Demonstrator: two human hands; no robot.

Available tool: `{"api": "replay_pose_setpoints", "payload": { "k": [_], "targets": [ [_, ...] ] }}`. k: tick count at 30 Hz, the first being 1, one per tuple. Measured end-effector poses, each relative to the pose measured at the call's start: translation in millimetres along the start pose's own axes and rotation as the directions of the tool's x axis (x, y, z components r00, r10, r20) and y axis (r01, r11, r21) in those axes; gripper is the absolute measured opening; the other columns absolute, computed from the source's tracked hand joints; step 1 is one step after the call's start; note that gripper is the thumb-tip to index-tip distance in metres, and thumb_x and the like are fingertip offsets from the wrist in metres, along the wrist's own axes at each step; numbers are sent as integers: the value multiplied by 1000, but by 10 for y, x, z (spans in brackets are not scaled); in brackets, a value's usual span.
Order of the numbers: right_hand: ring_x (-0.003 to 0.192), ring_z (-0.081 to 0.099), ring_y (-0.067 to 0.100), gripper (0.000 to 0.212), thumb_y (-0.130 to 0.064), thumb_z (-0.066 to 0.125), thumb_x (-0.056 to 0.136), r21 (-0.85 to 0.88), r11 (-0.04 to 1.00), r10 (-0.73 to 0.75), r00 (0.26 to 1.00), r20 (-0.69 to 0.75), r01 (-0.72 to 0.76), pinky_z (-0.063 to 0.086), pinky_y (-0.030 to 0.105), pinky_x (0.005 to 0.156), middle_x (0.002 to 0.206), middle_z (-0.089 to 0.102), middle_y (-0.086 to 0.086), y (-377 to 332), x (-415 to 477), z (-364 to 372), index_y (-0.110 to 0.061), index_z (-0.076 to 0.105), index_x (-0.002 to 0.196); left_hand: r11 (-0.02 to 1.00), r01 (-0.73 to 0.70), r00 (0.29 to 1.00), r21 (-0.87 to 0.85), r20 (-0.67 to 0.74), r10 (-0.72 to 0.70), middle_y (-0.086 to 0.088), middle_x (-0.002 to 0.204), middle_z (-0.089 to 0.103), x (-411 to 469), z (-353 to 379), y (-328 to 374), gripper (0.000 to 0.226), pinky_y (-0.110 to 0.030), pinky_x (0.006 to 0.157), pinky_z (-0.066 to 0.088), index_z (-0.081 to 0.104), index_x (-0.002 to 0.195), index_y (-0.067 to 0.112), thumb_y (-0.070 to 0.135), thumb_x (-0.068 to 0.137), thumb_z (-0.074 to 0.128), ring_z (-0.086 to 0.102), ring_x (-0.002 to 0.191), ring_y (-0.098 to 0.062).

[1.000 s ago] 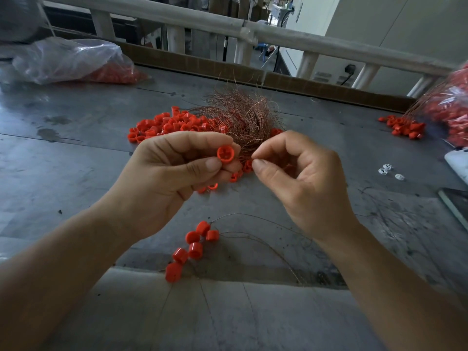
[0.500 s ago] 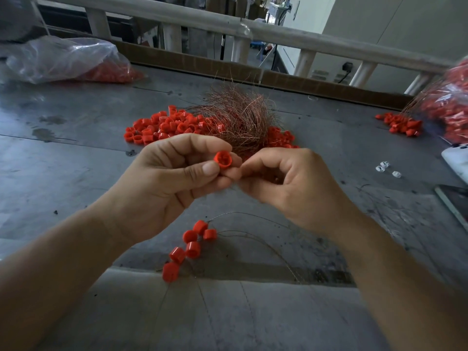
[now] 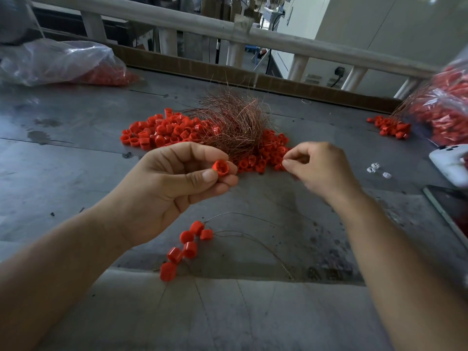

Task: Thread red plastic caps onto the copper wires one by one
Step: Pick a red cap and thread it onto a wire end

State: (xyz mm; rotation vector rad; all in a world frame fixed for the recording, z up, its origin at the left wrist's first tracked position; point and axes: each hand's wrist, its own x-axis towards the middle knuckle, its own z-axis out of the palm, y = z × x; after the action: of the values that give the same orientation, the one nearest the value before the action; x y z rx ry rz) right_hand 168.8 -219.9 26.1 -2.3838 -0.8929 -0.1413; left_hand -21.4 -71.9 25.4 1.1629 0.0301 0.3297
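1. Since half a second ago: right hand (image 3: 321, 171) drawn off to the right, now clear of the cap (image 3: 220, 167) and the left hand (image 3: 172, 188), touching both then; left hand and cap much as before.
2. Far left: clear bag (image 3: 58, 64) with red caps inside, slumped on the bench (image 3: 63, 178).
3. Left of centre, farther back: pile (image 3: 162, 133) of loose caps on the bench, copper bundle (image 3: 233, 122) lying over its right part, strands sticking up and out.
4. Left hand raised over the bench, gripping the single cap between thumb tip and forefinger, other fingers curled beneath; hollow side of the cap toward the camera.
5. Below the hands, near the bench edge: six threaded caps (image 3: 187, 245) in a loose cluster, thin wires (image 3: 229, 213) arcing rightward from them.
6. Right hand just right of the pile, thumb and forefinger pinched together, remaining fingers curled; whether on a wire, impossible to tell.
7. Right side: white bits (image 3: 374, 168) on the bench, a small heap (image 3: 391, 126) of caps farther back, a second bag (image 3: 445, 110) of caps at the frame edge, blurred; a white object (image 3: 448, 165) and a dark flat slab (image 3: 450, 209) at the right edge.
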Motion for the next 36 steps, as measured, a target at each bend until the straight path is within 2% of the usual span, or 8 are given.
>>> {"api": "replay_pose_setpoints", "payload": {
  "k": [5,11,14,17,19,23,29,36],
  "targets": [
    [74,50,11,17,-17,68,80,-77,995,-63,998,-31,60,34,20,66,81,56,-6,99,76,174,-20,70,96,1000,-4,1000,-1,2,4,-9,80,73,0,6,-2,22,-18,62,54,75,75,13,7,56,65,71,73,-15],
    [74,49,12,4,-16,68,79,-129,987,-95,995,-8,93,35,23,65,82,54,-4,105,96,223,-18,67,82,1000,1,1000,-5,22,-1,-10,81,72,10,6,-4,21,-19,62,55,75,76,13,8,58,67,70,74,-16],
    [56,49,2,17,-10,72,76,149,988,-29,1000,-13,30,39,15,57,64,57,-11,45,57,93,-21,62,67,1000,17,1000,7,-12,-17,-10,80,72,15,-6,-7,21,-19,62,55,75,75,13,7,56,66,70,74,-17],
    [47,54,3,19,-4,73,71,547,834,-4,991,131,-69,46,17,49,52,60,-7,-135,-49,-91,-18,62,66,999,35,999,17,-37,-34,-10,79,72,21,-8,-11,22,-19,61,55,75,74,12,8,55,67,71,73,-18],
    [49,59,5,12,-13,73,62,663,732,-57,955,290,-157,49,17,47,53,63,-4,-241,-132,-185,-15,62,67,998,47,998,30,-47,-45,-11,79,72,23,-3,-17,21,-20,61,55,74,75,10,7,56,67,71,73,-18],
    [48,61,9,12,-24,69,55,708,661,-159,876,455,-247,50,19,45,58,66,2,-401,-246,-255,-17,65,64,996,59,996,63,-68,-54,-11,78,72,22,4,-31,22,-21,62,55,74,76,8,-1,63,58,70,73,-19],
    [56,65,13,12,-12,65,59,798,498,-231,835,500,-340,54,23,51,63,67,6,-469,-298,-180,-10,60,70,994,67,995,92,-74,-60,-10,78,72,27,17,-30,23,-20,62,55,74,76,9,0,62,58,70,72,-18],
    [54,64,11,18,-16,66,57,825,448,-202,860,468,-344,54,22,51,62,67,5,-547,-346,-122,-4,60,69,991,81,995,106,-75,-73,-11,78,72,21,11,-33,23,-20,60,55,74,76,8,0,62,59,71,72,-19]
  ]
}}
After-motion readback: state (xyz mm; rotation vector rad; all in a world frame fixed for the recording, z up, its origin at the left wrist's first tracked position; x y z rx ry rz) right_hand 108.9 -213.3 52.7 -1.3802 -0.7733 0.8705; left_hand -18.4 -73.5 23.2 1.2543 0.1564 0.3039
